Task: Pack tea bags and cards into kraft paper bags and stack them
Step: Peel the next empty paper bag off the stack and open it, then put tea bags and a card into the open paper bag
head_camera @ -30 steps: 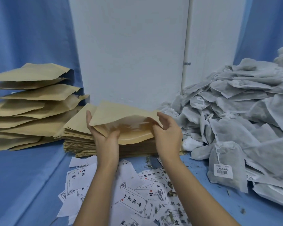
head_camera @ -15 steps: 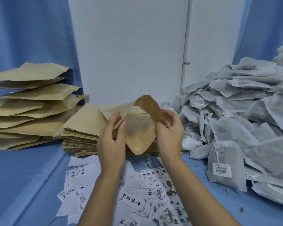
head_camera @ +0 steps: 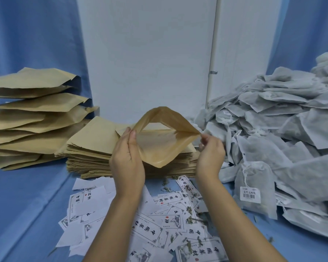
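Nearest, the cards (head_camera: 150, 229) are scattered on the cloth (head_camera: 27, 205); above them the kraft paper bag (head_camera: 157, 148) is held with its mouth pulled open, one edge pinched by the left hand (head_camera: 128, 163) and the other by the right hand (head_camera: 210, 157). Behind, the tea bags (head_camera: 273, 138) are heaped at right. The mouth may be torn if pulled harder, or may collapse when one hand is released.
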